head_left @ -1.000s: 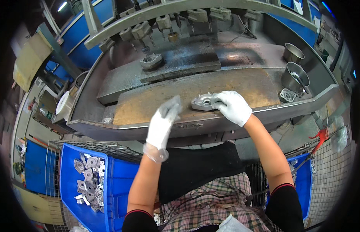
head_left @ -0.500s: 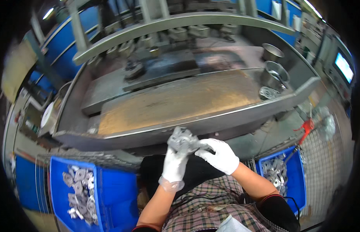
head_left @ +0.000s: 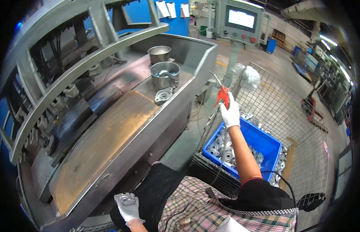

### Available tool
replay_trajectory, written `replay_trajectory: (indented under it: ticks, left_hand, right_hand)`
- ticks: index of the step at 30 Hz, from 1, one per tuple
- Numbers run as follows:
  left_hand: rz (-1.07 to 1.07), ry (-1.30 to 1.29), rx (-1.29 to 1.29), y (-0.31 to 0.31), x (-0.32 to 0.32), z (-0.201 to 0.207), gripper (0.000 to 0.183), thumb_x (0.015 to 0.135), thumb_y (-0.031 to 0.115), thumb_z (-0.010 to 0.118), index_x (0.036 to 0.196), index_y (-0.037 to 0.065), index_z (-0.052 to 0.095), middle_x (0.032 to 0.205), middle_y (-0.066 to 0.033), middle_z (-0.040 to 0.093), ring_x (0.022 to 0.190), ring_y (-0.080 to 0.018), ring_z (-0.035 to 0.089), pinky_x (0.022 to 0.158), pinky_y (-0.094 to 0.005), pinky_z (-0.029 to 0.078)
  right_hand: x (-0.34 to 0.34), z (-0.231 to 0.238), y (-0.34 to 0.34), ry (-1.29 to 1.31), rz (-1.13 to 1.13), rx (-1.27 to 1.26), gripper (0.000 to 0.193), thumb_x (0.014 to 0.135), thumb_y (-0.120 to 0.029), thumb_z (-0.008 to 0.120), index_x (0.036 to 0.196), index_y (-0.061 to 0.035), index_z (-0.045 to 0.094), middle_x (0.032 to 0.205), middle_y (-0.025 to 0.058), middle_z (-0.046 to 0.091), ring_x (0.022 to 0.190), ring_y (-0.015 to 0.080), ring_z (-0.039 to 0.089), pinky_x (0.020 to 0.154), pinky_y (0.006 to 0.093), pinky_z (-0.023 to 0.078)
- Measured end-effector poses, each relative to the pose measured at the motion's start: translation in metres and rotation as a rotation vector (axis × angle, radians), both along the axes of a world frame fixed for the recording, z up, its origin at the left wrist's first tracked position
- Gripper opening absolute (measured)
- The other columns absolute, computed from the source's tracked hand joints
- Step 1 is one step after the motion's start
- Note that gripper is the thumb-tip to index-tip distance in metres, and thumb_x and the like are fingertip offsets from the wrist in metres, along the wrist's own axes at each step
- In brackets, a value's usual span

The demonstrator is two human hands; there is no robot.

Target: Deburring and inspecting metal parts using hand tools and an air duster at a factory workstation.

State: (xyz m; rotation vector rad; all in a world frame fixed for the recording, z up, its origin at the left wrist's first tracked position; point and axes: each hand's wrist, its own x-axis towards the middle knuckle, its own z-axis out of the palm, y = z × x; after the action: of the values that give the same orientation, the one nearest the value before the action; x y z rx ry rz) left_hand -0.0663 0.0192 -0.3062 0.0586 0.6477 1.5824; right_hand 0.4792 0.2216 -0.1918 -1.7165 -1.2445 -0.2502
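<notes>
My left hand [head_left: 129, 211], in a white glove, is closed around a grey metal casting [head_left: 127, 198] low in the view, in front of the machine's near wall. Out to the right, my gloved right hand [head_left: 231, 114] grips a red air blow gun [head_left: 223, 95] by its handle. The gun's thin nozzle points up and to the left, and a hose runs down from it. Below my right forearm sits a blue bin [head_left: 272, 151] holding several grey castings [head_left: 228, 155].
A wire mesh cage [head_left: 292, 116] surrounds the blue bin. On the machine's bed are two metal pots [head_left: 164, 82] and a single casting [head_left: 163, 95] beside the worn brown board [head_left: 110, 133]. A control panel [head_left: 241, 21] stands beyond, with a clear plastic bag [head_left: 250, 78] hanging below it.
The view has swung right. My right hand has left the casting and taken hold of the red air blow gun. My left hand keeps the casting, now lower in view.
</notes>
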Motion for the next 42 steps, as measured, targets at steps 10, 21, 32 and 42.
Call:
replay_trajectory:
  ticks: [10,21,32,42]
  left_hand:
    - [0.12,-0.046,-0.084,-0.008,-0.037,-0.089,0.033,0.095,0.055,0.062,0.088,0.023,0.061,0.086,0.0041,0.066,0.085,-0.021,0.062,0.078,-0.0378,0.047]
    - [0.182,-0.039,-0.15,-0.005,-0.031,-0.084,0.043,0.095,0.055,0.062,0.069,0.02,0.056,0.069,0.0036,0.062,0.075,-0.0229,0.062,0.077,-0.0399,0.048]
    - [0.263,-0.079,-0.236,-0.007,-0.046,-0.127,0.027,0.096,0.056,0.059,0.089,0.031,0.061,0.08,0.01,0.061,0.081,-0.02,0.058,0.09,-0.0468,0.042]
    - [0.151,-0.071,-0.187,0.0,-0.047,-0.129,0.032,0.094,0.06,0.059,0.097,0.028,0.065,0.087,0.0063,0.066,0.086,-0.0192,0.06,0.097,-0.0468,0.037]
  right_hand:
    - [0.016,0.01,0.003,0.678,0.428,-0.099,0.053,0.094,-0.023,0.068,0.14,-0.0016,0.055,0.113,0.0059,0.068,0.095,0.0143,0.063,0.082,0.0279,0.051]
    - [-0.167,0.065,-0.07,0.568,1.329,-0.805,0.035,0.098,-0.04,0.063,0.11,-0.0075,0.066,0.088,-0.0002,0.067,0.079,0.0105,0.062,0.072,0.0298,0.051]
    - [-0.326,-0.056,-0.085,-0.198,1.351,-1.338,0.04,0.097,-0.048,0.054,0.103,-0.0094,0.063,0.083,0.011,0.07,0.072,0.0266,0.069,0.072,0.0414,0.052]
    - [-0.35,-0.077,-0.081,-0.01,1.475,-1.337,0.037,0.098,-0.042,0.057,0.095,-0.0051,0.061,0.069,0.0071,0.067,0.061,0.0185,0.063,0.065,0.0345,0.049]
